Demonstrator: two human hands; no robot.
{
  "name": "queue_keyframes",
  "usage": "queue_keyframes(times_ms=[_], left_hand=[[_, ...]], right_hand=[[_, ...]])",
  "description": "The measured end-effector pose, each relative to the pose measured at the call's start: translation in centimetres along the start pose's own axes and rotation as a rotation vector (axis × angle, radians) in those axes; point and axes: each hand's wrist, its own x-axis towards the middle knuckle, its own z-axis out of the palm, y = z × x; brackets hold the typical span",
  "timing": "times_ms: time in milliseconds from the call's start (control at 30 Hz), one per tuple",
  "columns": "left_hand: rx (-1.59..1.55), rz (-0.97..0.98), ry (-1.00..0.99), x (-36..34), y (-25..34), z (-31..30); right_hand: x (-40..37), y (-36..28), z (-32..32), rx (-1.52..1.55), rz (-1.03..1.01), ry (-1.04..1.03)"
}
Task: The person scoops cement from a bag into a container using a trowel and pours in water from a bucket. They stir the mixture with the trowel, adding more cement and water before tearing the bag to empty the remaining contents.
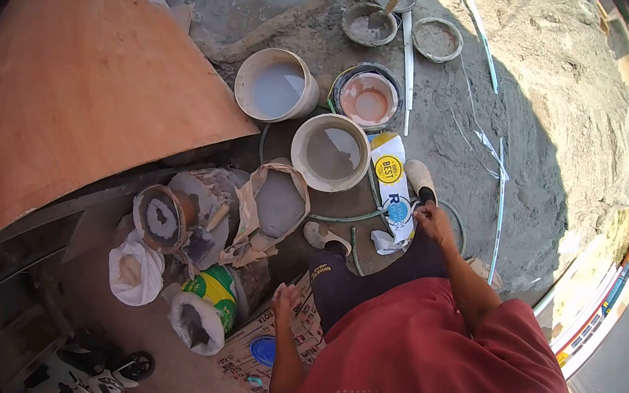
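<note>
My left hand (285, 302) hangs low beside my body, fingers loosely apart, with nothing seen in it. Near it are an open paper sack of grey powder (274, 205) and a green-and-yellow bag (214, 293). My right hand (436, 224) is by my right leg with its fingers loosely extended; no object shows in it. Close to that hand lies a white printed sack (396, 188) on the ground. In front of my feet stands a bucket of grey liquid (330, 153), and a second bucket (277, 85) sits behind it.
A reddish basin (368, 98) rests beside the buckets. Farther off are several shallow pans, including one pan (437, 40). A large plywood sheet (96, 93) leans at left. A green hose (343, 218) crosses the ground. A white sack (135, 269) and a motorcycle (104, 376) are at lower left.
</note>
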Motion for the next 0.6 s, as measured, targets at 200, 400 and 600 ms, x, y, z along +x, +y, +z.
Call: queue_keyframes(times_ms=[200,400,600], left_hand=[[0.034,-0.028,0.061,-2.0,-2.1,10.6],[-0.08,0.324,-0.094,9.1,11.6,23.2],[-0.583,0.377,-0.006,27.3,27.3,31.4]], right_hand=[[6.3,4.1,0.1,0.126,0.353,-0.046],[14.5,11.1,7.7,0.246,0.436,0.007],[26.0,22.8,22.9,0.014,0.279,0.043]])
